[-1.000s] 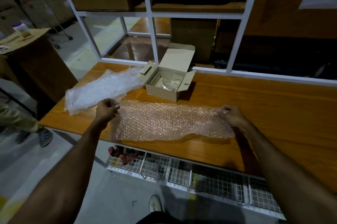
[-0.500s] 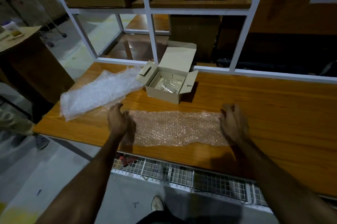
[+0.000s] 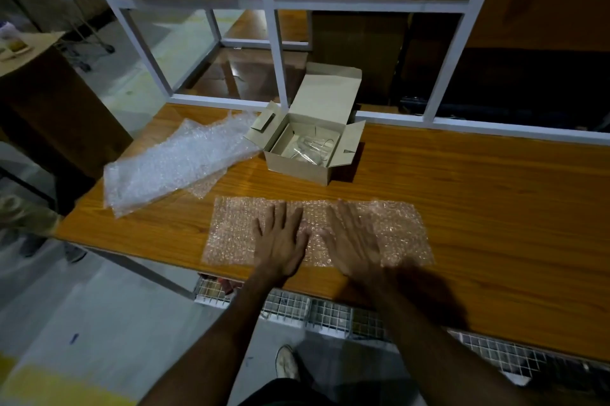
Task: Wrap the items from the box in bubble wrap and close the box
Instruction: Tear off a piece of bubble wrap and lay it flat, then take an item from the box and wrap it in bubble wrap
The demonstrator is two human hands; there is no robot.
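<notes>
A sheet of bubble wrap (image 3: 401, 234) lies flat on the wooden table (image 3: 478, 207) near its front edge. My left hand (image 3: 280, 240) and my right hand (image 3: 353, 242) rest palm down on the middle of the sheet, side by side, fingers spread, holding nothing. Behind them stands a small cardboard box (image 3: 298, 166) with its lid and flaps open. Clear glass items (image 3: 312, 144) lie inside it. A second pile of bubble wrap (image 3: 175, 161) lies to the left of the box.
A white metal frame (image 3: 274, 42) rises along the table's far edge with shelves and cartons behind it. A wire mesh rack (image 3: 330, 311) hangs under the table's front edge. Another person's leg and shoe (image 3: 29, 224) show at the far left.
My hands let go of the ends of the sheet and moved inward to its middle. The sheet now lies flat under my open palms.
</notes>
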